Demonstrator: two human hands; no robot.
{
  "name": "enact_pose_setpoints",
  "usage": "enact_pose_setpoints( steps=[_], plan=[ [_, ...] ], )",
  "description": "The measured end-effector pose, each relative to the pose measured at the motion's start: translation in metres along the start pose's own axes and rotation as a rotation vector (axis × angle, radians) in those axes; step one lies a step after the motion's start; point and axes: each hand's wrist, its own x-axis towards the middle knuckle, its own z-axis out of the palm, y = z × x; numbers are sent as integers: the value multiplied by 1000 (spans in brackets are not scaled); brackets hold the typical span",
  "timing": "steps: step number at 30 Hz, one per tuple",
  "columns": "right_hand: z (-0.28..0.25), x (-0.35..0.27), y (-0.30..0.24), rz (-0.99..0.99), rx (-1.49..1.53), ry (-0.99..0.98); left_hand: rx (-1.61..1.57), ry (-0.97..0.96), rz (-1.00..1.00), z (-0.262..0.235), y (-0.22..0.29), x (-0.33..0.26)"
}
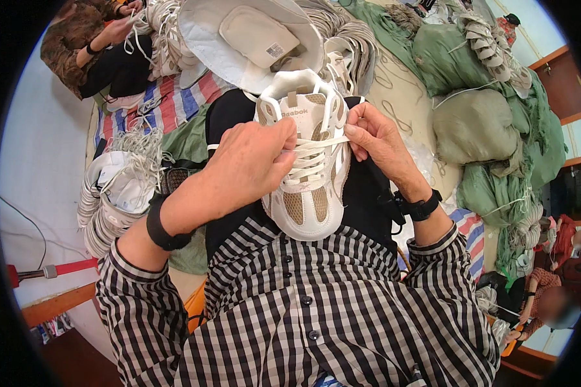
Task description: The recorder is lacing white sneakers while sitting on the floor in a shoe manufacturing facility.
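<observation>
A white and beige sneaker (306,213) rests on my lap, its toe pointing toward me and its opening away. White laces (311,161) cross its front through several eyelets. My right hand (376,138) pinches a shoelace end between thumb and forefinger, drawn out to the right of the shoe. On the other side, my left hand (248,161) is closed over the shoe's left eyelet row, with lace running to its fingertips. The fingers' undersides are hidden there.
Beyond the sneaker lies a large pale bowl-like thing (206,39). Bundled shoe parts with loose laces (110,200) stand left, on and beside striped cloth (187,106). Green sacks (474,126) line the right. A person (100,48) handles laces at the upper left; others sit far right.
</observation>
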Motion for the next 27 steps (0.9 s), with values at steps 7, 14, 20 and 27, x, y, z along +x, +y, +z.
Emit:
enact_pose_setpoints(
  steps=[7, 14, 20, 27],
  plan=[
    [-2, 5, 7, -34, 74, -66, -217, -124, -252, -15, 0, -2],
    [-2, 7, 14, -26, 138, -62, -442, -146, -435, -17, -11, -12],
    [-3, 4, 16, -32, 193, -33, -470, 90, -259, 0, -3, -17],
    [-2, 4, 16, -41, 183, -39, -41, 55, -13, 2, 5, -20]
  ],
)
